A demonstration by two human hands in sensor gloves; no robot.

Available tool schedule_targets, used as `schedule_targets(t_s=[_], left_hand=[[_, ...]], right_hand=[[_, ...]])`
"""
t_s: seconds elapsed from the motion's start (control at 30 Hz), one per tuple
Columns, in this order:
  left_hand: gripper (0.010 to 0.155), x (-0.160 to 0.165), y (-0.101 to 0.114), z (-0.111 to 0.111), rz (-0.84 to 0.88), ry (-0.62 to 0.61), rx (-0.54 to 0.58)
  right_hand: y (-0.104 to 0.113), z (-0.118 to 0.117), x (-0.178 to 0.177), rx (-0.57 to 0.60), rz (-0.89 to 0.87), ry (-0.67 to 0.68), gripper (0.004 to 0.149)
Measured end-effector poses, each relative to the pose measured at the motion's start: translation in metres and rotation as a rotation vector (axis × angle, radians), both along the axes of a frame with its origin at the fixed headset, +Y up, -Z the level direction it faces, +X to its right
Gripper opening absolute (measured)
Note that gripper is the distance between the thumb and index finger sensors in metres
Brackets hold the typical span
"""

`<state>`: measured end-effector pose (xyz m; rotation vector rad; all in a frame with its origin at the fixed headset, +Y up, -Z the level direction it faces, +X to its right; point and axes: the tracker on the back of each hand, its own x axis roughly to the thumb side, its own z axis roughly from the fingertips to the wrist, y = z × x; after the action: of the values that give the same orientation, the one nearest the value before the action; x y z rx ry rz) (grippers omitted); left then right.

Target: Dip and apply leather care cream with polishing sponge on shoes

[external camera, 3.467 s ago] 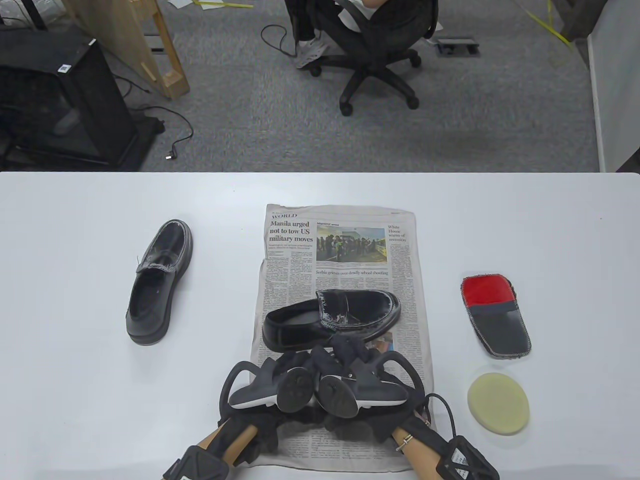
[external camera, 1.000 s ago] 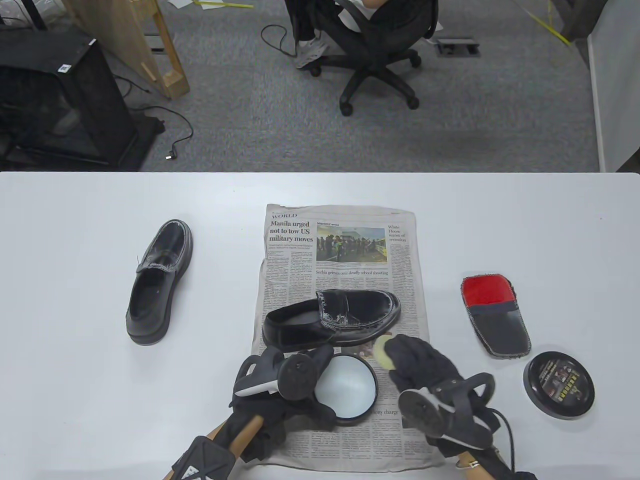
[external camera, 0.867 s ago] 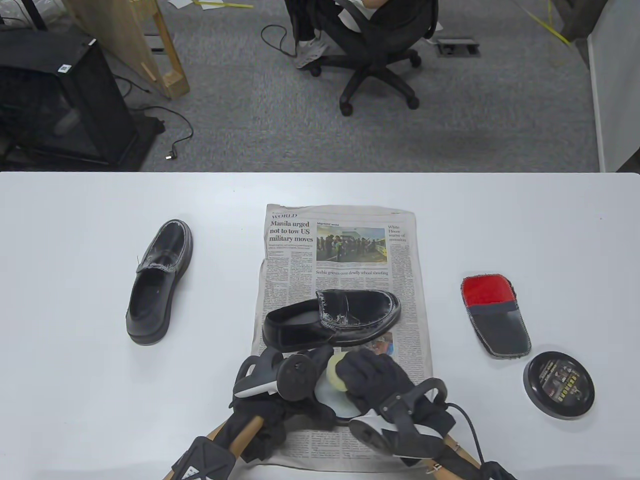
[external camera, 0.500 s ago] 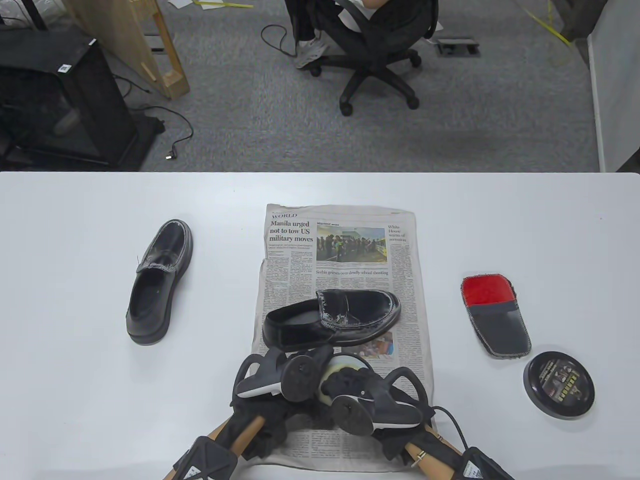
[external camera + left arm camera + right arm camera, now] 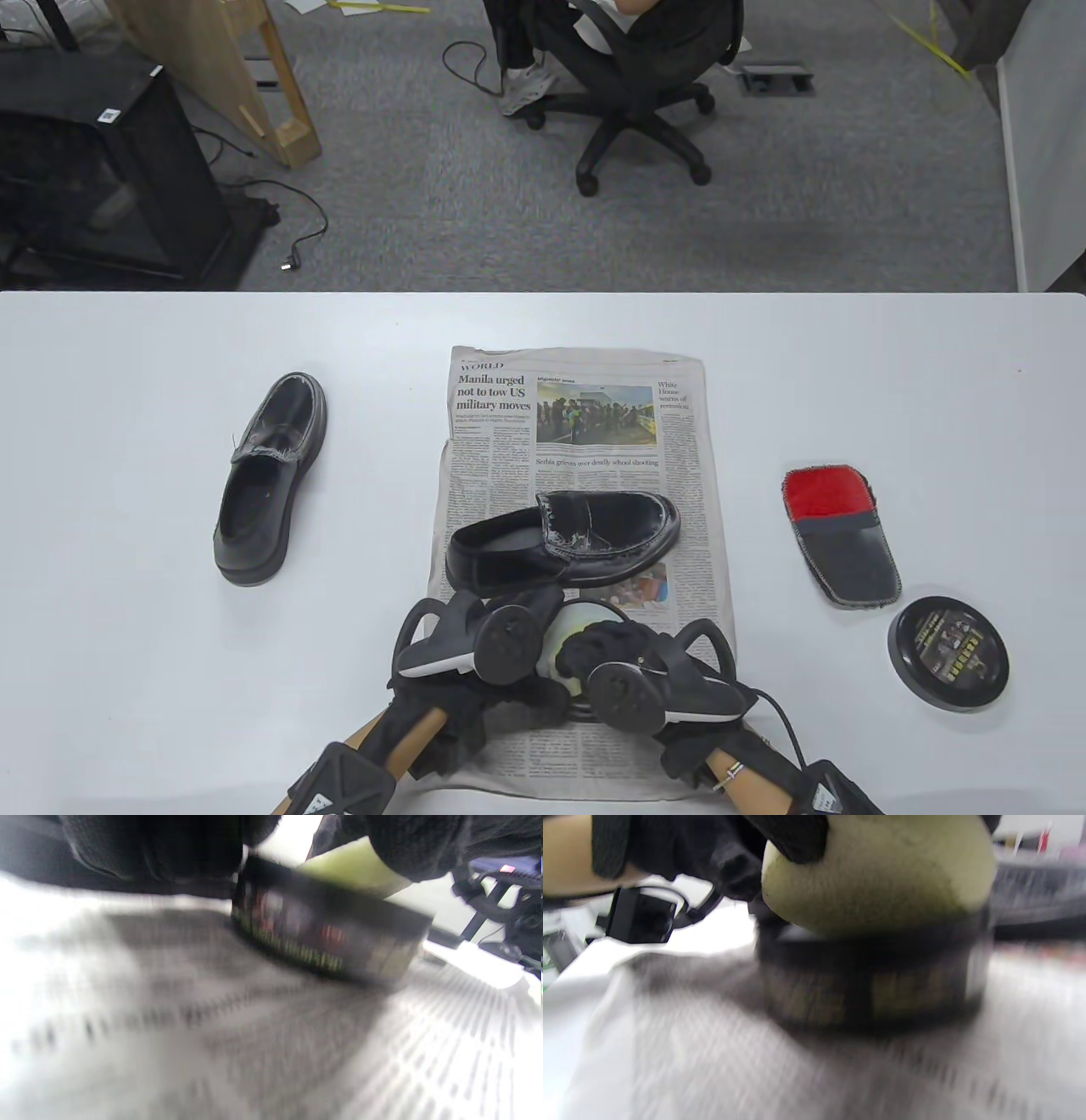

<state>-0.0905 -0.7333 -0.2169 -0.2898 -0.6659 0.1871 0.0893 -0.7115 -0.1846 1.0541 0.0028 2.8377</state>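
Two hands meet over the cream tin (image 5: 869, 984), which sits on the newspaper (image 5: 585, 441) at the desk's (image 5: 127, 637) near edge. The right hand (image 5: 611, 649) pinches the pale polishing sponge (image 5: 882, 878) in curled fingers and presses it into the tin's open top. The left hand (image 5: 475, 637) appears to grip the tin's side, though blur in the left wrist view makes that uncertain. Just beyond the tin, a black shoe (image 5: 564, 543) lies on the newspaper. The tin's lid (image 5: 948, 652) rests to the right, near a red-and-grey polishing mitt (image 5: 840, 535). A second shoe (image 5: 270, 480) stands well apart on the left.
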Motion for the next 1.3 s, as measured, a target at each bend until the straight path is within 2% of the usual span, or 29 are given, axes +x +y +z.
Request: schedule_targets(t_s=[0.1,0.17,0.23,0.33,0.4,0.47,0.5,0.57,0.73,0.83,1.0,1.13,1.23,1.3], left_hand=[[0.093,-0.008,0.032,0.001,0.038,0.097,0.222],[0.094,-0.010,0.040,-0.005,0.007,0.193,0.357],[0.098,-0.007,0.040,-0.021,-0.105,0.260,0.409],[0.108,-0.004,0.026,-0.054,-0.285,0.327,0.306],[0.111,-0.005,0.015,-0.072,-0.316,0.347,0.222],[0.112,-0.007,0.003,-0.083,-0.371,0.349,0.165],[0.111,-0.008,-0.001,-0.086,-0.410,0.356,0.171],[0.104,-0.008,-0.002,-0.087,-0.384,0.346,0.212],[0.096,-0.013,-0.007,-0.088,-0.350,0.364,0.218],[0.095,-0.015,-0.009,-0.088,-0.341,0.375,0.234],[0.095,-0.014,-0.008,-0.088,-0.344,0.392,0.232],[0.092,-0.012,-0.008,-0.089,-0.347,0.362,0.224],[0.091,-0.011,-0.008,-0.091,-0.366,0.344,0.196],[0.091,-0.010,-0.008,-0.091,-0.371,0.346,0.193]], right_hand=[[0.027,-0.012,0.023,0.188,-0.105,-0.162,0.036],[0.031,-0.029,0.038,0.320,-0.066,-0.306,0.037],[0.024,-0.053,0.048,0.357,0.015,-0.418,0.039],[0.004,-0.085,0.052,0.238,0.079,-0.470,0.038],[-0.011,-0.100,0.047,0.139,0.079,-0.445,0.037],[-0.020,-0.106,0.039,0.081,0.080,-0.419,0.036],[-0.022,-0.107,0.036,0.097,0.111,-0.415,0.035],[-0.023,-0.110,0.032,0.133,0.167,-0.416,0.032],[-0.026,-0.120,0.028,0.220,0.298,-0.479,0.028],[-0.025,-0.121,0.039,0.178,0.272,-0.499,0.029],[-0.028,-0.101,0.046,0.207,0.284,-0.427,0.031],[-0.029,-0.082,0.036,0.239,0.219,-0.352,0.032],[-0.024,-0.089,0.018,0.236,0.180,-0.333,0.033],[-0.021,-0.104,0.008,0.223,0.201,-0.359,0.032]])
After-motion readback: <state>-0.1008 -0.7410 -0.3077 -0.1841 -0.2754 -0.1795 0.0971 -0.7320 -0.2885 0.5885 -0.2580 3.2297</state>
